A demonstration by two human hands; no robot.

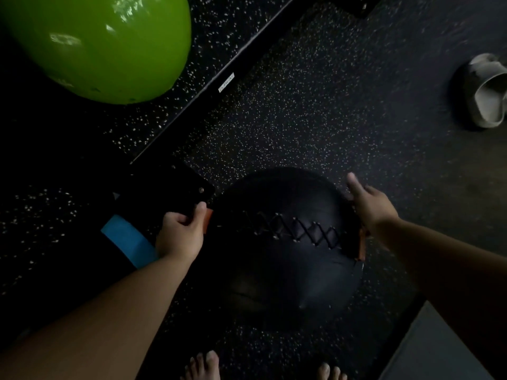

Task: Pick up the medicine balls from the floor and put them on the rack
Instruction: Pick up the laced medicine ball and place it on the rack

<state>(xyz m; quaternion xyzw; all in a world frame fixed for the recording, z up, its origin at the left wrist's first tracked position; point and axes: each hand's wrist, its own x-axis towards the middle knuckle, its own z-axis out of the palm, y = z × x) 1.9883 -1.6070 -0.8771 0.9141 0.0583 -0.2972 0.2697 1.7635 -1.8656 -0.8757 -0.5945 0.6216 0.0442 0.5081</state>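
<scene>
Black laced medicine ball (285, 250) sat at frame centre, left hand (179, 233) curled gripping its side, right hand (367, 204) pressed flat; upper-centre rail label (226, 82) was unreadable.

Dim, speckled black rubber floor (315, 105)

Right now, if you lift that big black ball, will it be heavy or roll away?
Probably heavy: the ball is big, with the left hand and right hand at its sides. The laced seam suggests a soft stitched cover, likely not slippery. Being round, it may roll if pushed.
</scene>
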